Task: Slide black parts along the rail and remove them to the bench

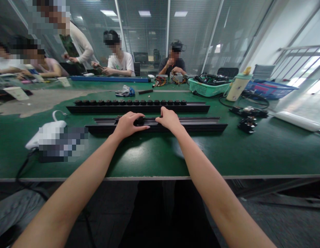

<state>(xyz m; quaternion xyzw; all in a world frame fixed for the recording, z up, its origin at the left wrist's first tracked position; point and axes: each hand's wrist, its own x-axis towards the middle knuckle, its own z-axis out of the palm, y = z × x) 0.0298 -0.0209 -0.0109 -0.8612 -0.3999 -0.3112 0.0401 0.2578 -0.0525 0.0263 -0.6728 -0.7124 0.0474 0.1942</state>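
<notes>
- Head view, lower middle: the person's bare left hand (128, 125) and right hand (170, 119) reach forward from the near edge of a green-topped workbench (268, 155).
- The left hand's fingers (139, 126) are closed together and curve over a small black block (139, 120), which sits on a long black rail with a metal channel (198, 121). Whether they grip the block, the hand's cover leaves unclear.
- The right hand's fingers (161, 119) are bunched downward on the same rail, just beside the block; I cannot tell whether they grip.
- Just behind, a second black rail (138, 109) lies parallel, carrying a row of round black knobs (129, 102).
- Left of the hands: a white device with a cable, partly pixelated (45, 135).
- Right of the hands: black connector parts (247, 124).
- Upper right: a green basket of cables (208, 88), a pale bottle (237, 88) and a blue basket (270, 90).
- Upper middle and upper left: co-workers (118, 57) sit and stand along the far side of the bench, handling small items.
</notes>
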